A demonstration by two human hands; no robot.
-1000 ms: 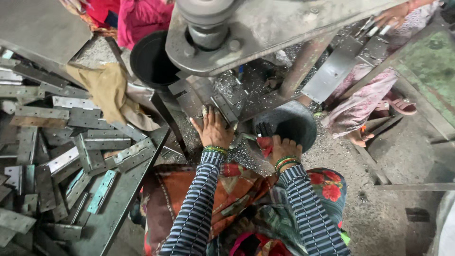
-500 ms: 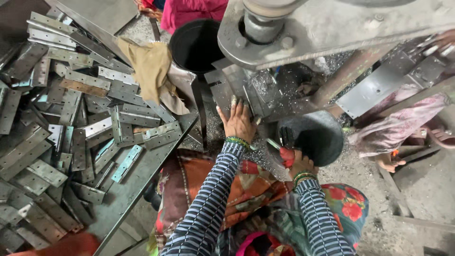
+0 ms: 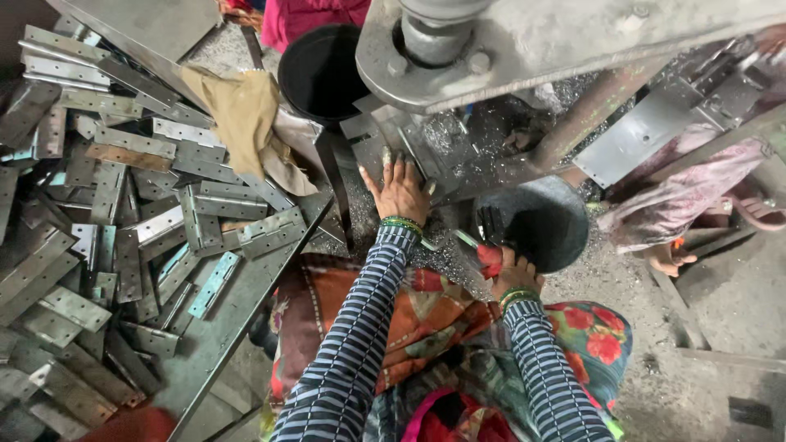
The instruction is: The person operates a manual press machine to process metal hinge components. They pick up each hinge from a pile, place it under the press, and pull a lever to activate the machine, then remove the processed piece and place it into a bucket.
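My left hand (image 3: 399, 190) lies flat with its fingers spread on the grey metal plates (image 3: 385, 135) at the base of a heavy press (image 3: 524, 41). My right hand (image 3: 512, 274) is closed around a red-handled tool (image 3: 489, 255), just beside the rim of a black round tub (image 3: 540, 221). Both arms wear striped sleeves and green bangles. Metal shavings (image 3: 446, 254) litter the ground between the two hands.
A big pile of flat metal hinges (image 3: 123, 205) covers a sheet on the left, with a tan cloth (image 3: 246, 115) on top. A black bucket (image 3: 319, 74) stands behind the press. Another person's foot (image 3: 667, 258) and pink clothing (image 3: 688, 196) are at the right.
The view has swung left and down, showing more of the hinge pile. My left hand stays spread on the plates under the press; my right hand stays by the black tub.
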